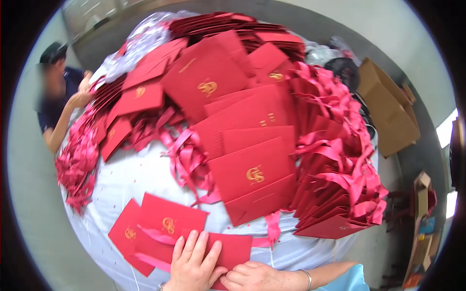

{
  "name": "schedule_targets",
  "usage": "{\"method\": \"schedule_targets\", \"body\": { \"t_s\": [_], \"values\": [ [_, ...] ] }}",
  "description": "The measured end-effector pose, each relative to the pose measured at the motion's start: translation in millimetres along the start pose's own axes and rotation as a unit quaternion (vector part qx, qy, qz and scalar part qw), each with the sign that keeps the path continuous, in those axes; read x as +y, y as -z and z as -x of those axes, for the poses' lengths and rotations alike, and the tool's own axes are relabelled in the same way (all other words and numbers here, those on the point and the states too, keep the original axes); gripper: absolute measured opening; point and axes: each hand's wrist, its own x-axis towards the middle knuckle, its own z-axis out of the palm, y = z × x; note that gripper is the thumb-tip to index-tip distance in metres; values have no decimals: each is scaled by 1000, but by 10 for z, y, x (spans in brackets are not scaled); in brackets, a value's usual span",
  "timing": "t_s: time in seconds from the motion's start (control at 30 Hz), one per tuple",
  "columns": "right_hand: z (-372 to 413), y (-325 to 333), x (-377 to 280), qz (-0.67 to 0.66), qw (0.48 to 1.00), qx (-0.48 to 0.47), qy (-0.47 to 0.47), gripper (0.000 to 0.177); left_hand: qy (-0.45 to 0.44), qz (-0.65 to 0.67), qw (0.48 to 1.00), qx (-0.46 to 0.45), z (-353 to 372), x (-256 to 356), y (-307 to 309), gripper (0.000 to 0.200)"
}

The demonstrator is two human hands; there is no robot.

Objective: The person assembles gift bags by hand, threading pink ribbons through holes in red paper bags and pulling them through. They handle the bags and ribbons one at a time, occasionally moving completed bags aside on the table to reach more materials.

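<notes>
My left hand (195, 259) lies with fingers stretched out over a flat red paper gift bag (235, 247). Beside it, my right hand (257, 276) has its fingers curled at the near edge of the same bag, a metal bracelet on the wrist. Under and left of my left hand are more flat red gift bags (174, 216) with gold emblems, overlapping one another. Pink ribbon (154, 262) runs across them toward my left hand. Another ribbon end (273, 232) sticks out past the bag's right side.
Stacks of red bags (252, 179) cover the middle of the white-covered table (128, 169). Ribboned bags (335, 160) stand in a row at right. Plastic wrap (143, 41) lies at the back. A co-worker (65, 97) is at left; a cardboard box (388, 106) is beyond the table.
</notes>
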Motion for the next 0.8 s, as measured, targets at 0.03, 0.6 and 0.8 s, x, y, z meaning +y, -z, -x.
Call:
{"method": "schedule_targets", "body": {
  "t_s": [0.03, 0.6, 0.8],
  "values": [
    [-4, -5, -2, 11, 1000, -16, 0, 20, 6, 7, 1000, 1, -18, -13, 31, 63],
    [-93, 217, -53, -24, 999, -23, -1, 35, 68, 397, 880, 251, 267, -379, 460, 38],
    [-368, 254, 70, 160, 983, 39, -78, 39, 165, 223, 925, 259, 738, -316, 484, 22]
  ]
}}
